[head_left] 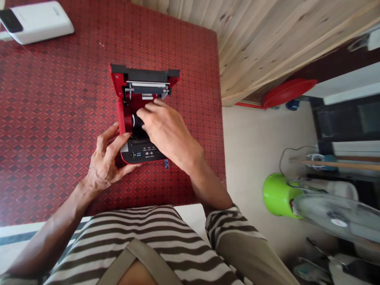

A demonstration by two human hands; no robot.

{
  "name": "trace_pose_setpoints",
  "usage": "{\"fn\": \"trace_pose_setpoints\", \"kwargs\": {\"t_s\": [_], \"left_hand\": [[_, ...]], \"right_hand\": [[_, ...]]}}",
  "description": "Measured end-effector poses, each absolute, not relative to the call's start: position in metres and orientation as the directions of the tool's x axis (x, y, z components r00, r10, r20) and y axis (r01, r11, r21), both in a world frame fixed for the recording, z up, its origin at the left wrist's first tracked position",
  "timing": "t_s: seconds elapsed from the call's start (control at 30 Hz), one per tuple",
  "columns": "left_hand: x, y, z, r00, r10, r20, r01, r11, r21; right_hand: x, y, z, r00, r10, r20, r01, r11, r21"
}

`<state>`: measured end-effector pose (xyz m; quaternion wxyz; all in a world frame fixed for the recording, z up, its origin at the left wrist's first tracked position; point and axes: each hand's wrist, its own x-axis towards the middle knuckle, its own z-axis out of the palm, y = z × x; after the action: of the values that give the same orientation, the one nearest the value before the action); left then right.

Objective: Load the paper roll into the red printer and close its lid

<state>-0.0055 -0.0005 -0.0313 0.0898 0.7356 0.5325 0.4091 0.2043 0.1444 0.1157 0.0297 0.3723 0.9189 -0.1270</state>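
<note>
A small red and black printer (143,152) lies on the patterned red tabletop with its lid (147,75) raised; a roller runs across the inside of the lid. My left hand (105,156) grips the printer's near left corner, fingers on the side and top edge, thumb along the front. Inside the open bay sits a dark roll with a white end ring (133,120). My right hand (166,128) reaches in from the right, its curled fingers on that roll. The back of this hand hides the bay's right side and most of the roll.
A white power bank-like box (43,21) lies at the table's far left. Wooden planks (267,35) border the table's far right edge. On the floor to the right stand a green bucket (277,194) and a fan (335,217). A red basin-like object (287,92) is farther back.
</note>
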Motion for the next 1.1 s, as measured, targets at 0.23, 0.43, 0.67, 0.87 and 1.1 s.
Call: {"fn": "trace_pose_setpoints", "kwargs": {"t_s": [0.23, 0.43, 0.67, 0.87, 1.1], "left_hand": [[-0.006, -0.001, -0.032, 0.108, 0.847, 0.521, 0.736, -0.421, 0.530], [-0.007, 0.001, -0.031, 0.111, 0.851, 0.513, 0.723, -0.423, 0.546], [-0.008, 0.007, -0.021, 0.178, 0.809, 0.560, 0.721, -0.495, 0.485], [-0.006, 0.005, -0.021, 0.164, 0.811, 0.562, 0.701, -0.496, 0.512], [-0.008, 0.005, -0.023, 0.178, 0.801, 0.572, 0.720, -0.502, 0.479]], "right_hand": [[0.201, 0.162, 0.097, -0.716, 0.692, -0.091, 0.693, 0.690, -0.206], [0.197, 0.163, 0.102, -0.710, 0.684, -0.168, 0.704, 0.681, -0.203], [0.197, 0.159, 0.111, -0.709, 0.684, -0.173, 0.703, 0.663, -0.258], [0.219, 0.152, 0.118, -0.796, 0.576, -0.183, 0.590, 0.674, -0.444], [0.230, 0.143, 0.114, -0.830, 0.530, -0.175, 0.539, 0.680, -0.497]]}}
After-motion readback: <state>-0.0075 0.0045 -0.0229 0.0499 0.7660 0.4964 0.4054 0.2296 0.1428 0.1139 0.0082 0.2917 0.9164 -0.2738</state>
